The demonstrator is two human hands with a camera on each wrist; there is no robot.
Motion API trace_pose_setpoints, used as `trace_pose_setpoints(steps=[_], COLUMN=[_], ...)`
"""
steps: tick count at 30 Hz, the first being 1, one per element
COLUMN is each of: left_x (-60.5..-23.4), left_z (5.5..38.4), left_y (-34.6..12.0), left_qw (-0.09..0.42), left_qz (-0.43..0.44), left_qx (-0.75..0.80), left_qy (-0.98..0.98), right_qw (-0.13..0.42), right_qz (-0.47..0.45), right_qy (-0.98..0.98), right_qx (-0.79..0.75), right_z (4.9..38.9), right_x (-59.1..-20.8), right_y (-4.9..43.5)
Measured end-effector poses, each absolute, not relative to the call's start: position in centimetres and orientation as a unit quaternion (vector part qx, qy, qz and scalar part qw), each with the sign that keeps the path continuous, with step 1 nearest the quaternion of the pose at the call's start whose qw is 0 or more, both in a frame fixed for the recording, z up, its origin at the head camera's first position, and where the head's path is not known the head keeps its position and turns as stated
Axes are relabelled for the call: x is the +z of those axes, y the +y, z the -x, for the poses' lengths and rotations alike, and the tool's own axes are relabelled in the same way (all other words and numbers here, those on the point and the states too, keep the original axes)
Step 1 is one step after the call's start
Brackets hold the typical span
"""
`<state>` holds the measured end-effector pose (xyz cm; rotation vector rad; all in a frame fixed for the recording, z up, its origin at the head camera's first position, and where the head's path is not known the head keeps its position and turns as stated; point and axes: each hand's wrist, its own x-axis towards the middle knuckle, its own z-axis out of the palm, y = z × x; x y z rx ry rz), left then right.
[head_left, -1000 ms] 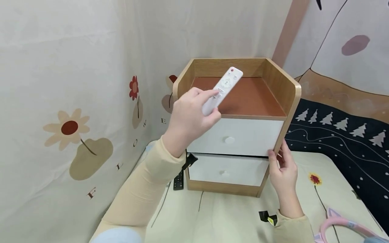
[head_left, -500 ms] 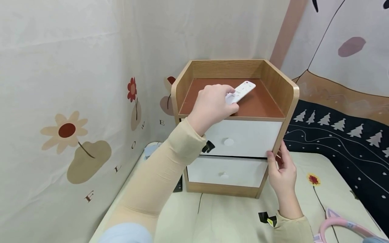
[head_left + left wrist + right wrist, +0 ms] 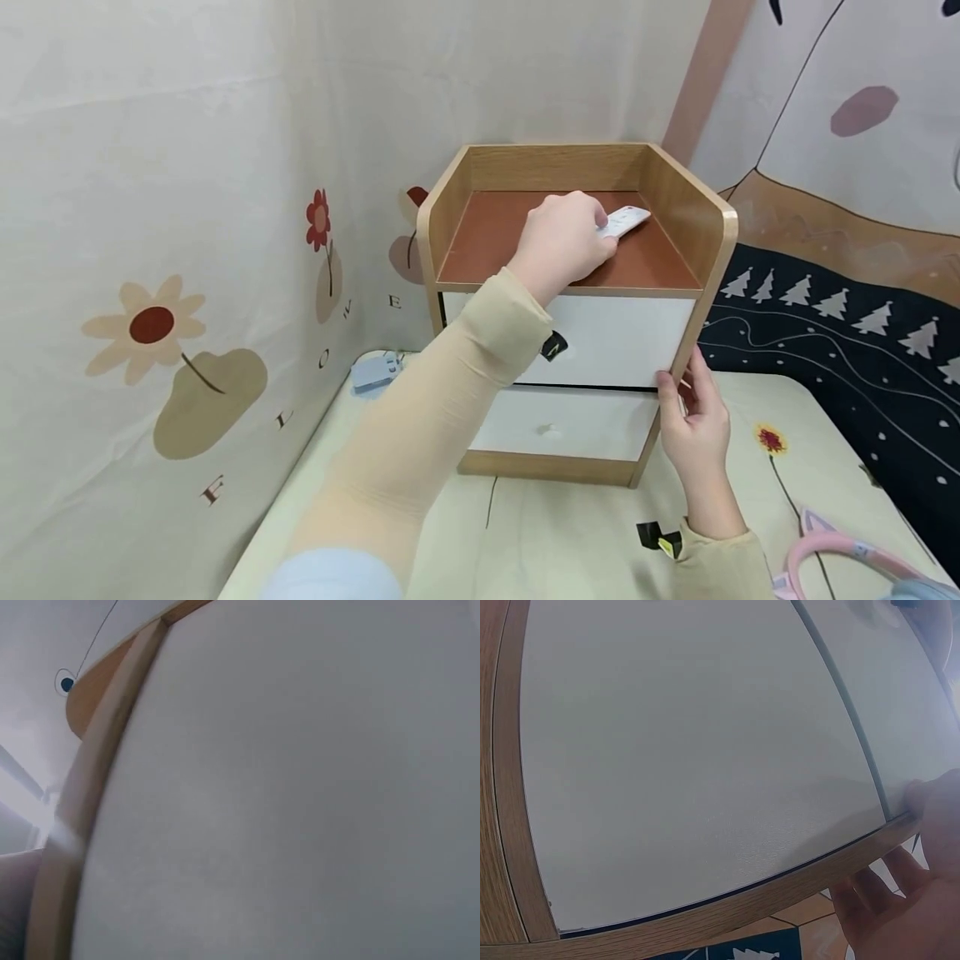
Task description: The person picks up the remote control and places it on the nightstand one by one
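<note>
While the right hand (image 3: 693, 425) has its grip around the right edge of the cabinet (image 3: 630, 333), the left hand (image 3: 562, 242) is pinching the near end of a white remote (image 3: 628, 221). This remote is over the right part of the brown top (image 3: 487, 242); whether they touch, one cannot tell.

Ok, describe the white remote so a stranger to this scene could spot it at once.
Look for the wooden cabinet with two white drawers. Over its reddish-brown top panel is the person's left grip. The white remote juts from it toward the panel's far right: a slim, straight bar, set apart by its whiteness against the brown.
</note>
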<state>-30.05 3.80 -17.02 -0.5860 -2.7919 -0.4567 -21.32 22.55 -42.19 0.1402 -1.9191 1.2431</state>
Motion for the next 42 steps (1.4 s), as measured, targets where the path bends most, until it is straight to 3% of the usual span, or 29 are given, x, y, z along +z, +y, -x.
trace_pose_setpoints(steps=[8, 17, 25, 37, 42], left_x=[-17.3, -17.6, -17.9, -19.7, -21.3], left_z=[30.5, 30.7, 30.4, 27.3, 25.6], left_y=[4.6, 4.3, 4.2, 0.6, -1.3], left_qw=[0.124, 0.093, 0.097, 0.178, 0.243], left_qz=[0.191, 0.241, 0.255, 0.262, 0.305], left_qx=[-0.154, -0.129, -0.138, -0.191, -0.24], left_qy=[-0.962, -0.957, -0.952, -0.929, -0.889], right_qw=[0.413, 0.418, 0.418, 0.414, 0.412], right_qz=[-0.056, -0.068, -0.066, -0.068, -0.074], right_qy=[-0.762, -0.758, -0.757, -0.763, -0.761], right_qx=[0.496, 0.496, 0.498, 0.492, 0.495], right_z=[21.0, 21.3, 21.2, 21.6, 21.8], right_x=[-42.2, -42.1, -42.1, -42.1, -42.1], right_y=[22.4, 22.4, 22.6, 22.6, 22.4])
